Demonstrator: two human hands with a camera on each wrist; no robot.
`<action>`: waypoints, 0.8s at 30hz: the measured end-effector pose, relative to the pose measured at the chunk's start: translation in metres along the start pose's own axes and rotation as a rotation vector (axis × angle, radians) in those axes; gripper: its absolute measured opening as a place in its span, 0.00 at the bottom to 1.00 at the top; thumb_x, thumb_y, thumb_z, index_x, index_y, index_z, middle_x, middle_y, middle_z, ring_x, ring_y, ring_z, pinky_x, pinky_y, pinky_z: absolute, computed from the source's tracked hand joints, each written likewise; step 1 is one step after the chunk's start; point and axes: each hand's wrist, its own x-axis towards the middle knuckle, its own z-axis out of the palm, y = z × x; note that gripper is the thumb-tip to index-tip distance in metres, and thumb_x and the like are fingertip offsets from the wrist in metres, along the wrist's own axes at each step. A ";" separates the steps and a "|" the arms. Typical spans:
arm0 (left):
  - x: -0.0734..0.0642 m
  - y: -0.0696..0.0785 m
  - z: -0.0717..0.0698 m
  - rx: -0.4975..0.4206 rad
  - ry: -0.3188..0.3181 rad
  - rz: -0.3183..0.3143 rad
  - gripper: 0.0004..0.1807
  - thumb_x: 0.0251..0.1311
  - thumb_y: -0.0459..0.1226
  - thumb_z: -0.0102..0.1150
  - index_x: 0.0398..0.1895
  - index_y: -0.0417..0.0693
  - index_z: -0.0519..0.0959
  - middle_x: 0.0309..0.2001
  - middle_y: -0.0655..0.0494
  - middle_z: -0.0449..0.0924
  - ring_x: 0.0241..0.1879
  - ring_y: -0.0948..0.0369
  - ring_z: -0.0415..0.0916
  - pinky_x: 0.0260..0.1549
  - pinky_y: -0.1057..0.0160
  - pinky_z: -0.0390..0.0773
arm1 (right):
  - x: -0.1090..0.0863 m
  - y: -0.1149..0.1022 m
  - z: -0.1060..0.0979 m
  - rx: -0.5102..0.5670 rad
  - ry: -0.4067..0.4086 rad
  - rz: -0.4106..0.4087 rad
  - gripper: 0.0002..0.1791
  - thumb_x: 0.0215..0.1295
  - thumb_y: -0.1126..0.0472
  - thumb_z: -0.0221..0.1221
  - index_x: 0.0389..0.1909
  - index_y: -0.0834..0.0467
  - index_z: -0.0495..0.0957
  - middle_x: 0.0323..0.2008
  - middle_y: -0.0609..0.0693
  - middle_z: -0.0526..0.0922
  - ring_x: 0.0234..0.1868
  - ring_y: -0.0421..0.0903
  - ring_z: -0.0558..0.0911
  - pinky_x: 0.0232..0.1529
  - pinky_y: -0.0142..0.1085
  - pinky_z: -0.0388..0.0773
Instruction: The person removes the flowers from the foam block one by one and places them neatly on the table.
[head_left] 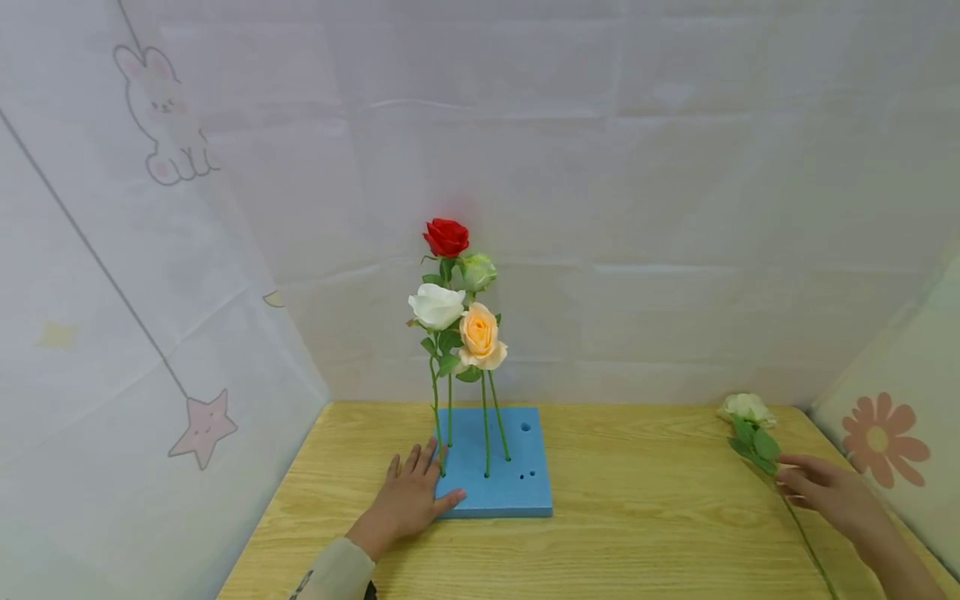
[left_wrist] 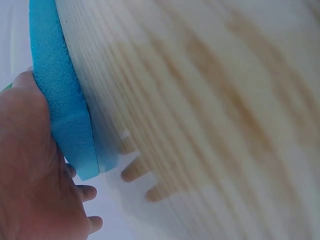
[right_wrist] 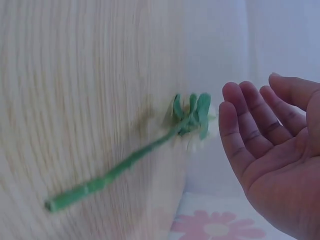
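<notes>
Left grip (head_left: 408,500) and right grip (head_left: 831,500) are spread; right wrist view alone shows the lying rose's (head_left: 748,408) stem end (right_wrist: 59,201).

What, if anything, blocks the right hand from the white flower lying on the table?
Nothing visible does: the right wrist view shows only open space between the right hand and the white flower. The blue block sits off to the left.
</notes>
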 end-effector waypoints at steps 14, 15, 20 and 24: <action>0.000 0.002 -0.002 -0.007 0.007 0.010 0.52 0.67 0.73 0.33 0.78 0.42 0.60 0.82 0.44 0.40 0.78 0.38 0.44 0.70 0.29 0.44 | 0.003 -0.036 0.044 0.012 0.021 -0.068 0.34 0.78 0.51 0.55 0.72 0.72 0.62 0.45 0.42 0.86 0.44 0.36 0.86 0.45 0.35 0.84; 0.000 0.002 -0.002 -0.007 0.009 0.009 0.51 0.68 0.72 0.35 0.78 0.42 0.60 0.82 0.44 0.40 0.78 0.38 0.44 0.70 0.29 0.44 | 0.004 -0.037 0.047 0.015 0.026 -0.080 0.34 0.78 0.52 0.55 0.72 0.72 0.62 0.45 0.40 0.86 0.43 0.36 0.86 0.44 0.34 0.84; 0.000 0.001 0.000 -0.007 0.008 0.009 0.52 0.67 0.73 0.34 0.79 0.43 0.60 0.82 0.44 0.39 0.79 0.38 0.43 0.70 0.28 0.43 | 0.005 -0.043 0.061 0.094 0.017 -0.138 0.28 0.78 0.56 0.55 0.71 0.69 0.66 0.43 0.37 0.85 0.43 0.36 0.86 0.43 0.32 0.84; -0.001 0.001 0.000 0.000 0.007 0.005 0.54 0.66 0.75 0.30 0.79 0.44 0.59 0.82 0.45 0.39 0.79 0.39 0.44 0.70 0.29 0.44 | 0.007 -0.049 0.070 0.141 0.011 -0.154 0.29 0.79 0.56 0.55 0.72 0.68 0.64 0.45 0.37 0.84 0.45 0.38 0.86 0.45 0.32 0.84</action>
